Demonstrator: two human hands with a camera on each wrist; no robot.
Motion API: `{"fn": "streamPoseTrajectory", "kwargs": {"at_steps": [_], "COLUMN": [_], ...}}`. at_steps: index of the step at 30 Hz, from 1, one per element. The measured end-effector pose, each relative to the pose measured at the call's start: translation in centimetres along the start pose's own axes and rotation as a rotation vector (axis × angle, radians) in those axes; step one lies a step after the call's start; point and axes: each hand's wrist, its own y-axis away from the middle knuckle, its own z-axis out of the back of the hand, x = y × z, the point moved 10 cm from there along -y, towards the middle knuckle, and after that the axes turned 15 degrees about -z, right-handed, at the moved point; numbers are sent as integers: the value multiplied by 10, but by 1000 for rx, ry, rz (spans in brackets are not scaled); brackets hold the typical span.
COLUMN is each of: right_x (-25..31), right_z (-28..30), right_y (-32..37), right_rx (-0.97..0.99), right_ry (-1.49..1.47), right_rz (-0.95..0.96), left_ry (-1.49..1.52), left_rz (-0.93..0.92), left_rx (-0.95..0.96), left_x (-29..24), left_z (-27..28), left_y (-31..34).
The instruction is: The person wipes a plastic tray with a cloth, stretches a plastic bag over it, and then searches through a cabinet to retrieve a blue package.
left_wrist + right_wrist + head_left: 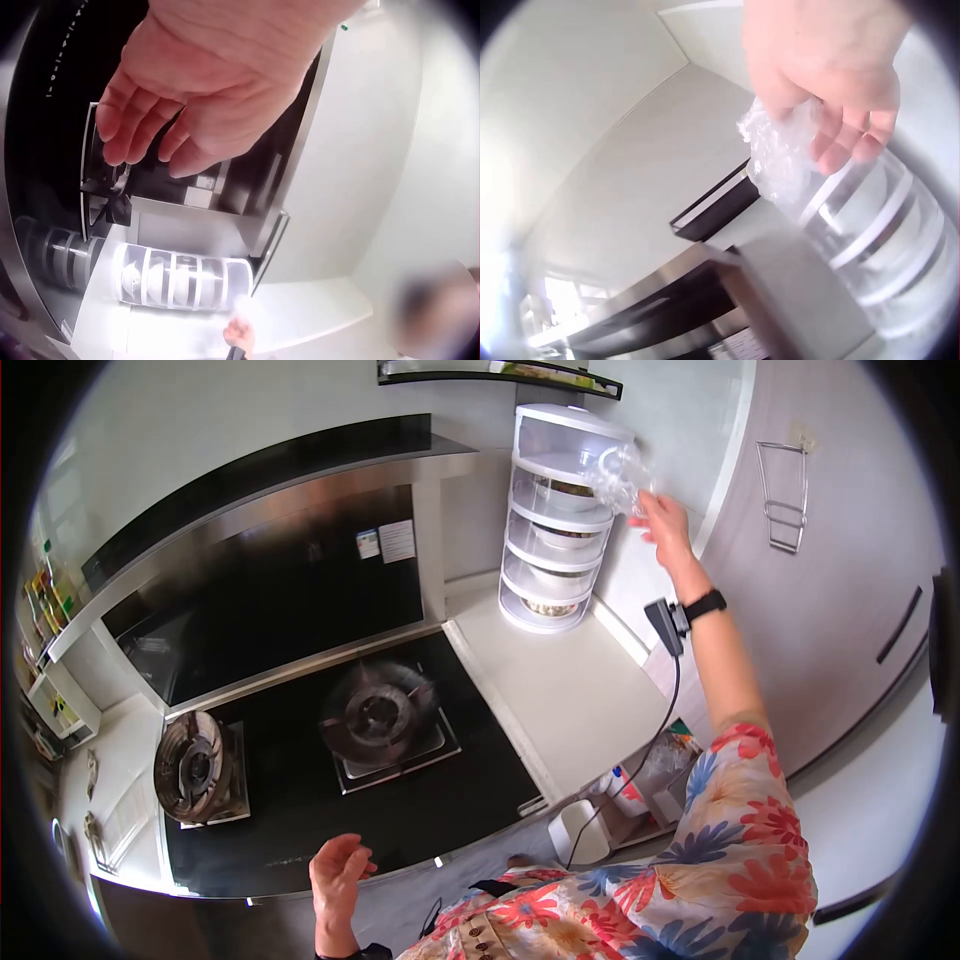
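My right hand (662, 528) pinches a crumpled clear plastic bag (622, 478) between thumb and fingers, raised beside the upper tiers of a stacked food cover (570, 435). In the right wrist view the bag (780, 154) bunches below the thumb and overlaps the tower's top. The food cover is a white, clear-walled tower whose lower tiers hold bowls (563, 538) and, at the bottom, a dish of pale food (550, 608). Over the stove's front edge hangs my left hand (340, 868), its fingers loosely bent with nothing in them.
A black gas stove (290, 840) with two burners lies to the left of a pale counter (540, 680). Above the tower is a wall shelf (500, 374). Below the counter, an open drawer (650, 805) holds a white container and packages. A cable runs from my right wrist.
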Motion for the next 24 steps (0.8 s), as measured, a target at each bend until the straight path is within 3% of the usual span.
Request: {"fn": "streamPoseTrajectory", "kwargs": {"at_steps": [1,3,4,6,10,14,16,17,20,21,22,24], "right_x": [6,41,41,38,42,47,35,31,25,27,22,30], "right_z": [0,-2,-10,-45,-86,-112,-122,-125,-111,-96,-91,-77], "right_y": [-29,-58,-69,-87,-128,-181,-218,-225,-220,-205,-202,-183], "right_rx": [10,-343,-326,-268,-145,-106,-62,80,228,79,69,-36], "right_ry": [-1,731,726,1087,1092,1108,825,606,402,500,521,650], "right_rz": [2,254,257,243,349,224,299,326,305,363,350,529], "left_ry": [-6,8,20,10,-30,-98,-49,-78,-97,-85,-77,-112], "left_rz": [9,19,31,23,40,29,11,-1,-4,-12,3,73], "left_rx": [-28,-75,-109,-149,-203,-173,-184,-185,-168,-158,-139,-194], "left_x": [1,6,8,5,1,-4,-6,-10,-6,-4,0,8], "left_z": [-8,-20,-25,-37,-51,-61,-67,-68,-67,-67,-70,-64], "left_y": [1,2,4,7,19,24,26,27,30,30,28,24]}}
